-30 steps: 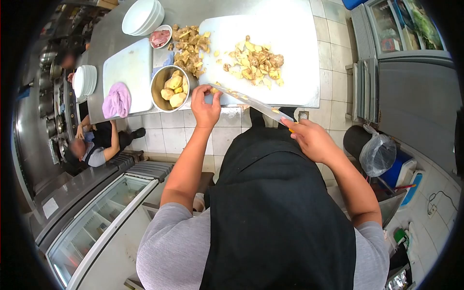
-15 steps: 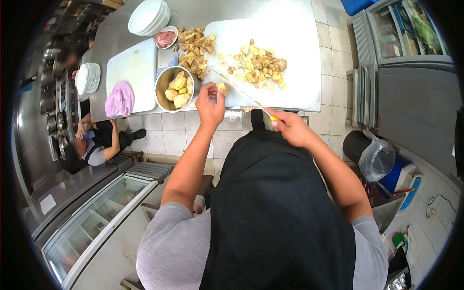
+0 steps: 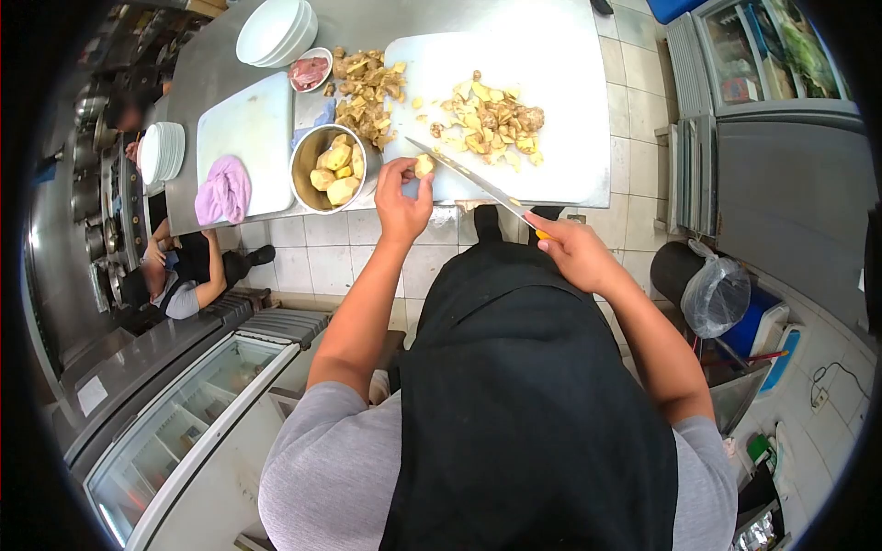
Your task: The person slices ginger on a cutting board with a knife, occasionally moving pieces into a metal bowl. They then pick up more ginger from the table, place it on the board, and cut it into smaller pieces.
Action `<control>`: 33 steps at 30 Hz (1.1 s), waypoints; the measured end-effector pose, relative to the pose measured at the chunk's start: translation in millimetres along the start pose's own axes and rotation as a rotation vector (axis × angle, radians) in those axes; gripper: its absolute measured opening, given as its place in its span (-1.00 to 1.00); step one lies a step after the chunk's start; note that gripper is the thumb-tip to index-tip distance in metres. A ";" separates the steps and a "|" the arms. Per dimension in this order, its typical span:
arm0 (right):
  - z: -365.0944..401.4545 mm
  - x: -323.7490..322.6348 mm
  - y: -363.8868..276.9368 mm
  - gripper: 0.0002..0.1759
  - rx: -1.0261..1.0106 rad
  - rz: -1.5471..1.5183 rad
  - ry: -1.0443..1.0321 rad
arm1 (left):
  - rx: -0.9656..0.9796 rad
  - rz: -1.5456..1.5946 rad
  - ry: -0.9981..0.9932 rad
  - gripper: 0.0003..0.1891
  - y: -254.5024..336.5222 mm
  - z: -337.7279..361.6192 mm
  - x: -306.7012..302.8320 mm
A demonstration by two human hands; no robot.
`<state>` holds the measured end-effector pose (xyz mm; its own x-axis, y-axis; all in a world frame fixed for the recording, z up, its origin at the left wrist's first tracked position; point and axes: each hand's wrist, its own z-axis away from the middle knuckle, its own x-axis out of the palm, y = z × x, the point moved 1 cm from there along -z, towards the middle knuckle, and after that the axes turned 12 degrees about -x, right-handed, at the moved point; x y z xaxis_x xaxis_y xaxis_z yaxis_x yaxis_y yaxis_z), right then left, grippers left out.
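Observation:
Between the fingertips of my left hand (image 3: 401,204) is a small pale-yellow piece of what looks like ginger (image 3: 424,166), held over the near edge of the white cutting board (image 3: 574,165). My right hand (image 3: 574,248) is closed around the yellow handle of a knife (image 3: 478,181). Its long blade points up and left, with the tip just above the ginger piece. Trimmings and peelings (image 3: 491,119) lie scattered on the board. Left of my left hand, a steel pot (image 3: 296,174) holds several peeled yellow pieces (image 3: 342,190).
A heap of brown peelings (image 3: 363,101) lies beside the board. Farther left are a small dish of raw meat (image 3: 310,72), stacked white bowls (image 3: 271,32), another cutting board (image 3: 248,119) with a purple cloth (image 3: 223,190), and stacked plates (image 3: 162,151). A co-worker (image 3: 197,266) sits at left.
The knife has turned so more of its blade's flat side shows, and my right hand has shifted slightly right and down. The piece in my left hand now shows more of its pale face.

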<state>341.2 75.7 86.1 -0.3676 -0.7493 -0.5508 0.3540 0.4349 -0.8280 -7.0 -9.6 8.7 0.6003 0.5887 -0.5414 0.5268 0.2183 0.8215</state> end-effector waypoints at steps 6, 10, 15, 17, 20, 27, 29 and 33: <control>21.1 -43.3 -50.0 -0.29 0.097 0.200 -0.107 | 0.058 0.012 0.025 -0.66 -6.0 -0.7 3.0; 22.8 -50.0 -57.7 -0.29 0.134 0.200 -0.132 | 0.045 0.023 0.028 -0.67 -7.0 -0.9 3.7; 12.8 -45.5 -57.4 -0.30 0.106 0.164 -0.107 | 0.037 0.029 0.012 -0.68 -6.4 -2.6 1.3; -2.7 -35.3 -49.7 -0.33 0.111 0.153 -0.134 | 0.037 0.032 0.010 -0.69 -5.8 -3.1 2.4; -30.9 -8.2 -20.8 -0.34 0.092 0.051 -0.119 | 0.047 -0.015 0.012 -0.66 -4.2 -2.5 2.5; -18.8 -1.4 -11.6 -0.31 0.098 -0.122 -0.021 | 0.097 0.033 -0.013 -0.64 0.7 -6.3 -2.1; -5.8 -16.3 -22.4 -0.30 0.105 -0.053 -0.065 | 0.058 0.032 -0.031 -0.65 0.2 -8.1 -2.1; 12.8 -29.8 -32.8 -0.28 0.063 0.054 -0.069 | 0.046 -0.025 -0.046 -0.66 1.6 -8.2 -0.4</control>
<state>351.6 77.5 131.0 -0.2868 -0.7592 -0.5842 0.4262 0.4451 -0.7876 -11.3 -3.1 11.6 0.6131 0.5465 -0.5705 0.5688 0.1958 0.7988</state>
